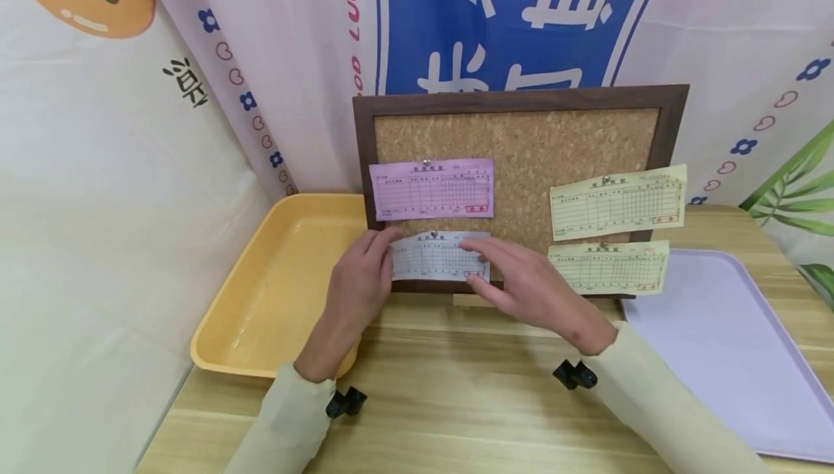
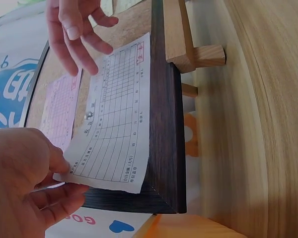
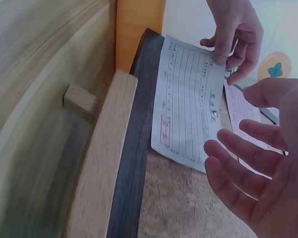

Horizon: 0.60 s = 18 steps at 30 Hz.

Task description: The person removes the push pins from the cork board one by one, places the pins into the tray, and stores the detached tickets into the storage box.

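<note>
A white receipt slip hangs low on a framed cork board, with a silver push pin through its top edge. My left hand pinches the slip's upper left corner between thumb and fingers. Over the slip's right end, my right hand has its fingers spread and loosely bent; in the right wrist view nothing lies between them. Directly above the white slip is a pinned purple receipt slip. Two pale yellow slips, an upper one and a lower one, are pinned at the board's right side.
A yellow plastic tray stands left of the board, behind my left forearm. On the right, a lavender tray lies partly under my right sleeve. The board leans on a wooden stand on the wood-grain table. Printed cloth hangs behind.
</note>
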Available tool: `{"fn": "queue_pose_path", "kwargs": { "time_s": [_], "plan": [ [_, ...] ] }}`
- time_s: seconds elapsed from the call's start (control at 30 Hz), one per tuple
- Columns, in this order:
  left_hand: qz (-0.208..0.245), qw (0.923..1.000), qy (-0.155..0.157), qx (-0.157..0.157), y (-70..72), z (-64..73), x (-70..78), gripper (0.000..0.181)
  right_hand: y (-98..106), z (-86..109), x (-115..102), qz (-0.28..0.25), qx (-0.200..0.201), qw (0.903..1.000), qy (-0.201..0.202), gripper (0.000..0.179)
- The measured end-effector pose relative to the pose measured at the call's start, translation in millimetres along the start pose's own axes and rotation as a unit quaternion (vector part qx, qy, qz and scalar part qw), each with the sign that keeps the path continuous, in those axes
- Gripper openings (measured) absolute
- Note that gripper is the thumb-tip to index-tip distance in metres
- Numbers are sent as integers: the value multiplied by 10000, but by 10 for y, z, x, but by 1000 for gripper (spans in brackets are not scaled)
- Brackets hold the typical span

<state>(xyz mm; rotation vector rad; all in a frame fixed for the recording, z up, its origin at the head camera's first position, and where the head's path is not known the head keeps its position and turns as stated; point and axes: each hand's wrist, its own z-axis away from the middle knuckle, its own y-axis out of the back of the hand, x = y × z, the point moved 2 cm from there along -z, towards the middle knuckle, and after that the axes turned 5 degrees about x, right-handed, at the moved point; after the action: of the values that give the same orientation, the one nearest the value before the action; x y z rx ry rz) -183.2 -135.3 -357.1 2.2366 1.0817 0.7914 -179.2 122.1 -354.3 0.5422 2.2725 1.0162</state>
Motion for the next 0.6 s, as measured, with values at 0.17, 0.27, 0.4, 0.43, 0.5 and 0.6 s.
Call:
{"fn": "queue_pose_path", "kwargs": {
  "time_s": [0.17, 0.27, 0.4, 0.43, 0.5, 0.6],
  "plan": [
    [145, 9998, 15, 116, 0, 6, 0, 25, -47, -58, -11, -369, -45, 9992, -176, 49],
    [219, 9996, 1, 200, 9, 5, 3, 24, -84, -107, -27, -681, -48, 9973, -285, 47],
    [282, 9990, -62, 330, 19, 7, 7, 21, -125, -159, -51, -921, -82, 9950, -368, 47],
    [292, 9989, -76, 358, 22, 7, 7, 20, -135, -168, -54, -921, -91, 9949, -394, 47],
    [291, 9987, -98, 414, 26, 6, 3, 18, -155, -188, -52, -937, -122, 9945, -456, 48],
    [254, 9986, -100, 445, 33, -1, -4, 16, -176, -218, -35, -1138, -121, 9918, -570, 49]
  ]
}}
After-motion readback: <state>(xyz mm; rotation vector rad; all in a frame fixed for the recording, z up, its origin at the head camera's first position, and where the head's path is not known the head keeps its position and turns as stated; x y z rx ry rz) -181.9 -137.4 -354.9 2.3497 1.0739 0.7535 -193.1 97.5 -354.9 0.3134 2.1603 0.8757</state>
